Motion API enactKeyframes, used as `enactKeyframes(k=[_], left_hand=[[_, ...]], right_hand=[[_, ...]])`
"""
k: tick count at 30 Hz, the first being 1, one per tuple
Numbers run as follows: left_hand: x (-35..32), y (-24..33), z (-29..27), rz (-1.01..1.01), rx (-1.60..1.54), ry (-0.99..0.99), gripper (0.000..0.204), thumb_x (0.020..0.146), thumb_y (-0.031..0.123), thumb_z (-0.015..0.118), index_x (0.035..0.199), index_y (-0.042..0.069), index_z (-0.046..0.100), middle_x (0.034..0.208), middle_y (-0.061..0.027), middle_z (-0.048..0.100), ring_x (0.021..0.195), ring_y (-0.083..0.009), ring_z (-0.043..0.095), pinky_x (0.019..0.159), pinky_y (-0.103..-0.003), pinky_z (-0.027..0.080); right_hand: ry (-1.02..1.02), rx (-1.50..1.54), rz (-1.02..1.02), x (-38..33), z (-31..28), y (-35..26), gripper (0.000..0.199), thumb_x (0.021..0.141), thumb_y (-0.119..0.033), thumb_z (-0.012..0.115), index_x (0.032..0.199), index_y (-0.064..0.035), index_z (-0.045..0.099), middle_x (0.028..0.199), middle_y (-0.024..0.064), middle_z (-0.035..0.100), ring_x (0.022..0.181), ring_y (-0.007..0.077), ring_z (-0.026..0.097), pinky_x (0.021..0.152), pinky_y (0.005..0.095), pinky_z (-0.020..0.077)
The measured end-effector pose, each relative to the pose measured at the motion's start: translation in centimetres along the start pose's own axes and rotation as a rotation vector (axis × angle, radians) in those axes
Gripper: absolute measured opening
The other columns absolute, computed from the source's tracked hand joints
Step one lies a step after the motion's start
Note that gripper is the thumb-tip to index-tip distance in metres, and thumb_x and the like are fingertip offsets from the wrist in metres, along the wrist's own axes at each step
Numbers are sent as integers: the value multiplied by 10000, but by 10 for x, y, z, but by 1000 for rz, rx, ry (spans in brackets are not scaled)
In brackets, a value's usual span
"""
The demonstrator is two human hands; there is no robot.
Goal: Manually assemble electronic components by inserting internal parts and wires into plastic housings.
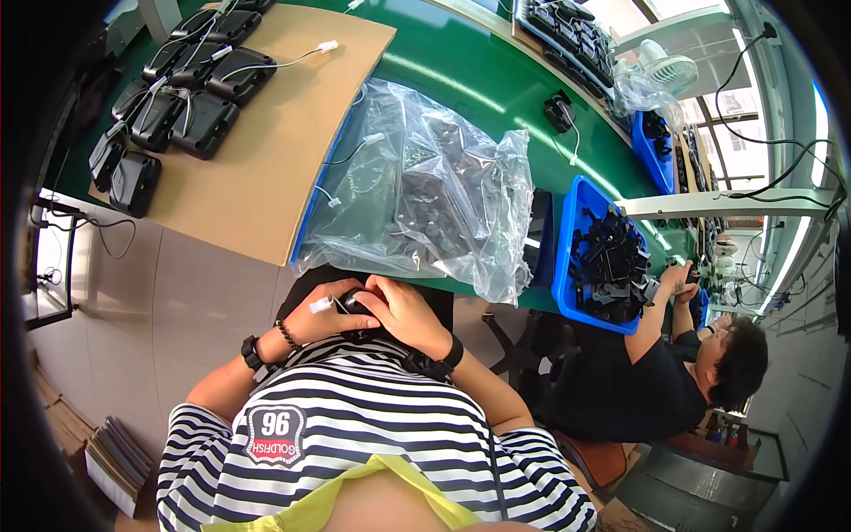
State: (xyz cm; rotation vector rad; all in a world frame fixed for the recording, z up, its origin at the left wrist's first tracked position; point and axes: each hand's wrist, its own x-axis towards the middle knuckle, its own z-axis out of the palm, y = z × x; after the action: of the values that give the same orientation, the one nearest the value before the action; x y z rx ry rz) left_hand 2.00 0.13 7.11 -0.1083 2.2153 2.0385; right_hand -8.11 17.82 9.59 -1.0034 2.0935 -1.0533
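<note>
Left hand (317, 321) and right hand (409, 316) curl round small black device (353, 303), white plug (321, 305) over left hand, clear bag (377, 235) beyond both.

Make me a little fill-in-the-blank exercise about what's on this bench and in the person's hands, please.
1. From the person's seat, the cardboard sheet bearing black devices lies to the ____ of the clear plastic bag.
2. The nearer bin, heaped with black parts, is coloured ____.
3. The bench top is coloured ____.
4. Beside the rounded black thing in the left hand, the small connector is coloured ____.

Missing words: left; blue; green; white.
</note>
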Motion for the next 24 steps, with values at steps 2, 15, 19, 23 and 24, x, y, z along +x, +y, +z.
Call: enactKeyframes(k=[2, 15, 19, 23, 24], left_hand=[[2, 5, 1, -7, 2, -19, 507, 793, 322, 866, 1109, -16, 660, 956, -108, 700, 876, -182, 656, 793, -313, 527], [5, 36, 35, 9, 78, -150, 486, 789, 332, 869, 1061, -10, 657, 891, -103, 670, 809, -171, 620, 746, -311, 505], [8, 33, 49, -65, 92, -177, 494, 787, 343, 870, 1063, -7, 657, 895, -104, 669, 814, -175, 620, 747, -314, 502], [10, 38, 61, -26, 71, -211, 504, 790, 351, 866, 1078, -5, 655, 901, -109, 672, 822, -182, 626, 744, -319, 501], [10, 40, 62, 11, 57, -226, 507, 792, 353, 864, 1084, -4, 653, 902, -111, 674, 824, -184, 628, 741, -320, 501]], right_hand=[[-27, 36, 3, -2, -10, -5, 232, 969, -204, 660, 1048, -7, 566, 841, 120, 620, 782, 248, 625, 739, 348, 504], [41, 112, -72, -56, -35, -1, 236, 959, -180, 677, 1064, -7, 555, 946, 96, 587, 826, 207, 627, 751, 324, 515], [131, 64, -91, -69, -26, 9, 241, 961, -180, 676, 1071, -6, 552, 949, 83, 585, 825, 193, 625, 757, 319, 520], [140, 126, -68, -83, -39, 5, 235, 961, -176, 673, 1072, -6, 553, 934, 77, 576, 817, 188, 622, 756, 317, 519], [121, 173, -60, -85, -42, 4, 232, 961, -173, 672, 1071, -7, 554, 929, 76, 572, 814, 187, 621, 755, 317, 518]])
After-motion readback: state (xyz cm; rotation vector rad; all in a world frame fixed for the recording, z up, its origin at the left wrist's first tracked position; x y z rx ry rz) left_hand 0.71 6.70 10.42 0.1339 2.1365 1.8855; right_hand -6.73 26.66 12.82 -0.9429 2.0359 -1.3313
